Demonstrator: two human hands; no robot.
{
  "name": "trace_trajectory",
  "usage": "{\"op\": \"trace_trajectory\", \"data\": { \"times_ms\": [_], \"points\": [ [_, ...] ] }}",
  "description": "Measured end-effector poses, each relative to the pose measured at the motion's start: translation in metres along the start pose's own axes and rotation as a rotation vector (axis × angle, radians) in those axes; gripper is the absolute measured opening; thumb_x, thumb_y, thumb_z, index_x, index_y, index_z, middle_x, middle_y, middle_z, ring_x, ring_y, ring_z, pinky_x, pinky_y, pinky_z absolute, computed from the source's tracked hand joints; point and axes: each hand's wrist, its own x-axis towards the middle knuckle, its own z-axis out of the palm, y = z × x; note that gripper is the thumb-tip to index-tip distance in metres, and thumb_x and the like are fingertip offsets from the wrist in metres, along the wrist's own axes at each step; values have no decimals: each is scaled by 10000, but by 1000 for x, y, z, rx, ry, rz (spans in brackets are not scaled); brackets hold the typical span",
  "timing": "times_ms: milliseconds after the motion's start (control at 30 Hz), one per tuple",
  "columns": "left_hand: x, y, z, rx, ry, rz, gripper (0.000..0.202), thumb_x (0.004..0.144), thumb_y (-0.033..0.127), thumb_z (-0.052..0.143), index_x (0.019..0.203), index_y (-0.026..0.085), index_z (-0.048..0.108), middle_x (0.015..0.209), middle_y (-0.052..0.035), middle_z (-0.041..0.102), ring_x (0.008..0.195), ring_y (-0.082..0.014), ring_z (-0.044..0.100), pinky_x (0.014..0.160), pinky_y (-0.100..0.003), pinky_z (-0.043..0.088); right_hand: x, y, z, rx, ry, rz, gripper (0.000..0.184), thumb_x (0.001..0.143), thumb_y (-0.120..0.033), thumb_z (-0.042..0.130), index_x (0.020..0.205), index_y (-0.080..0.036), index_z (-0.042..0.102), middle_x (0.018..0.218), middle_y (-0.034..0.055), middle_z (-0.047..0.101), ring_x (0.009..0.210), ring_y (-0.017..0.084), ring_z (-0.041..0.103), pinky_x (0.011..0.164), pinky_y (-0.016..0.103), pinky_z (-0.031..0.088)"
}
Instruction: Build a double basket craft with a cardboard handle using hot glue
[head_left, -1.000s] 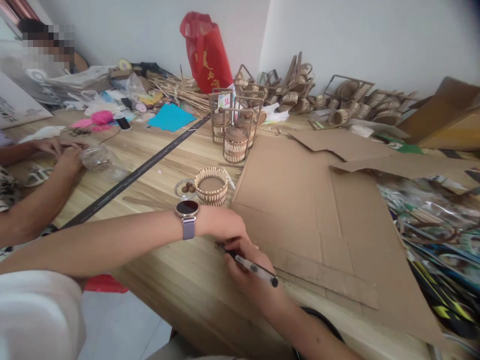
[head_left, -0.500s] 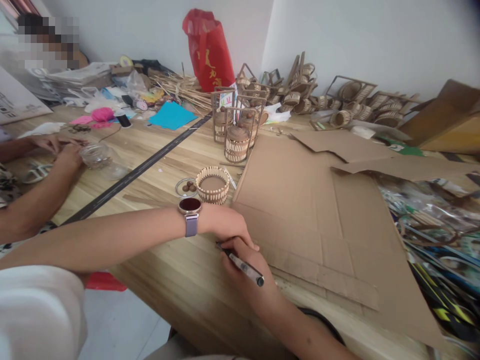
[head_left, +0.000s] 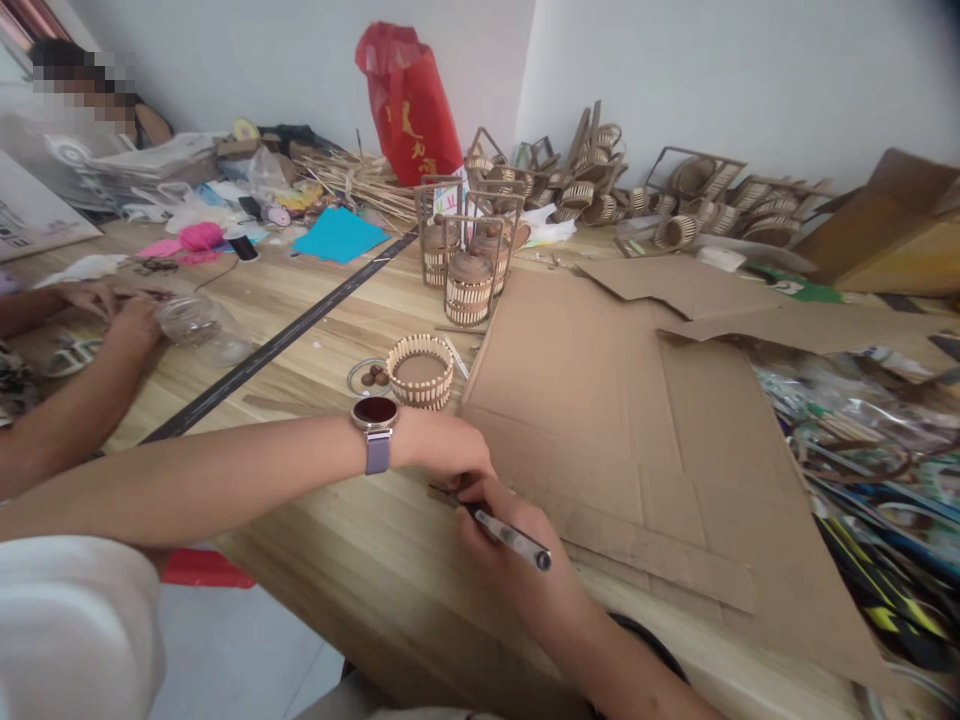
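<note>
My right hand (head_left: 517,545) grips a black and grey pen (head_left: 510,533) with its tip down on a narrow brown strip (head_left: 442,494) lying on the wooden table (head_left: 337,560). My left hand (head_left: 442,447), a round watch (head_left: 374,417) on its wrist, curls over the strip's far end and presses it down. A large flat sheet of cardboard (head_left: 637,440) lies just right of both hands. A small round basket of light sticks (head_left: 420,371) stands just beyond my left wrist.
Another person's hands (head_left: 112,310) work at the far left beside a clear jar (head_left: 191,318). A long black ruler (head_left: 277,345) crosses the table. Small lantern frames (head_left: 469,255), a red bag (head_left: 409,100) and piled woven pieces (head_left: 675,205) stand behind. Plastic packets (head_left: 862,450) clutter the right.
My right hand has shifted slightly right and the pen's rear end has swung with it. My left hand stays on the strip. The view has barely moved.
</note>
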Motion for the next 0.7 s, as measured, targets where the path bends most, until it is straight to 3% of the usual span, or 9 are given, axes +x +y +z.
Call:
{"op": "trace_trajectory", "data": {
  "times_ms": [100,233,567,700],
  "points": [
    [-1,3,-5,47,-143,89,462,726,7,680,1016,359,750,799,47,737,645,-129,588,527,-233,305,-9,4,-16,-41,15,49,114,795,-225,489,815,-216,601,648,-8,663,557,148,620,531,227,446],
    [-2,8,-10,170,-212,75,666,797,44,645,1339,418,550,998,3,733,733,-166,615,554,-245,320,-25,12,-37,-95,50,109,167,834,-323,487,812,-232,626,644,-3,683,572,161,647,523,231,469],
    [-1,6,-8,173,-252,78,715,817,39,607,1412,407,459,1046,-32,713,768,-188,613,553,-253,322,-59,25,-95,-182,161,190,189,802,-395,546,702,-272,649,601,12,690,536,193,655,488,258,518],
    [-2,6,-7,172,-234,72,704,818,46,610,1394,427,476,1024,-15,715,767,-171,615,569,-239,334,-52,11,-93,-104,163,103,177,804,-350,538,723,-274,676,666,18,712,615,191,681,544,247,536]
  ]
}}
